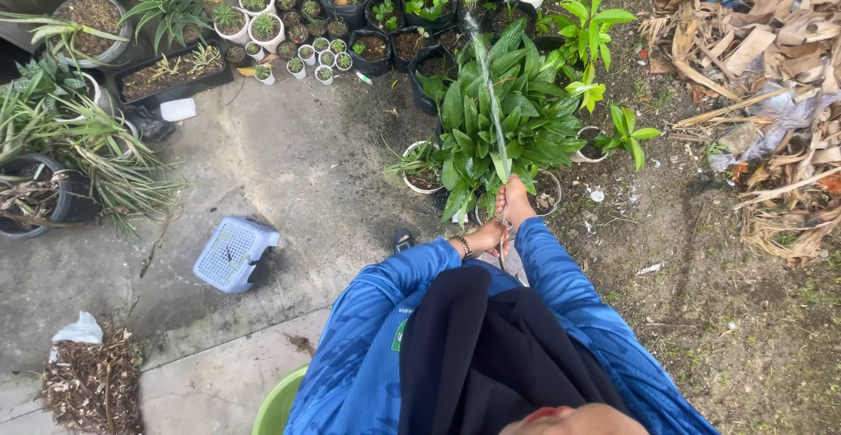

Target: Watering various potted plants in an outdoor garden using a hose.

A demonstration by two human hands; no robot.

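Stool: a small pale blue plastic stool lies tipped on the wet concrete, left of my arms.
Left hand: my left hand curls shut around the hose, braceleted wrist just behind.
Right hand: my right hand pinches the hose end, fingers closed.
Water: the stream arcs over the broad-leaved plant.
Far side: small pots crowd the concrete's far edge.

home garden yard | potted plants | concrete slab | soil
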